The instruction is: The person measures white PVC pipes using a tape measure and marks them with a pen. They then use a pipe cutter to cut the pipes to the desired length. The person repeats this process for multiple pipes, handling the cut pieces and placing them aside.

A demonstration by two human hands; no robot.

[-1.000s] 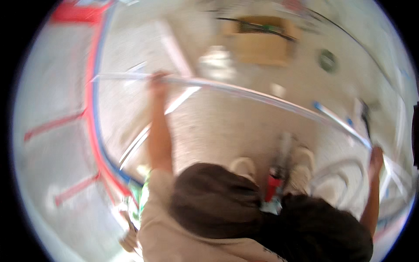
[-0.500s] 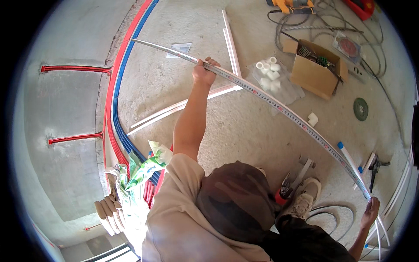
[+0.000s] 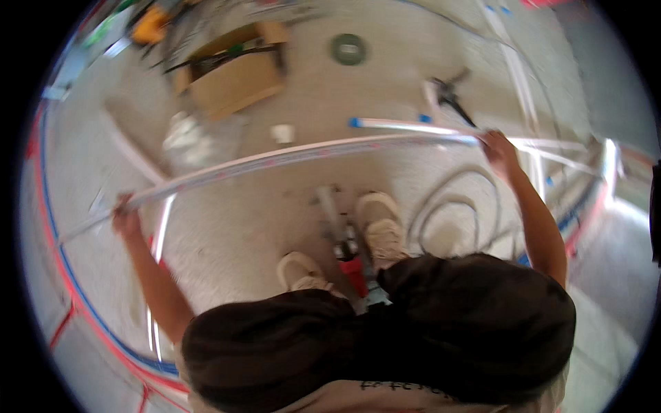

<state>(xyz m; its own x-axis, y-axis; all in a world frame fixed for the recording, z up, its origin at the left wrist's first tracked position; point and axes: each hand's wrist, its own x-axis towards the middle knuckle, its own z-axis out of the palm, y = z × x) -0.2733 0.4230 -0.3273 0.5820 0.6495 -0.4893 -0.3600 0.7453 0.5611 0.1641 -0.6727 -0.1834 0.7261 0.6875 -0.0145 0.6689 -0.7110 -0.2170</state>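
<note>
A long tape measure blade point(image 3: 275, 160) stretches across the view in front of my knees, blurred by motion. A pale strip runs along its upper edge; I cannot tell whether that is a separate pipe. My left hand point(image 3: 126, 217) is closed round the blade, whose thin grey end continues left to the blue and red conduits point(image 3: 63, 255). My right hand point(image 3: 499, 155) grips its other end, beside a white pipe with a blue end point(image 3: 385, 126). The tape's case does not show. Between my shoes lies a tool with a red part point(image 3: 351, 270).
Beyond the tape stand an open cardboard box point(image 3: 237, 93) of tools and a bag of white fittings point(image 3: 187, 143). A loose white fitting point(image 3: 282, 133), a green disc point(image 3: 349, 49) and a black tool point(image 3: 451, 102) lie on the floor. A grey cable point(image 3: 420, 213) loops near my right shoe.
My view has swung right and down, so knees and both shoes now show. Both hands still hold the tape, which lies more level across the picture.
</note>
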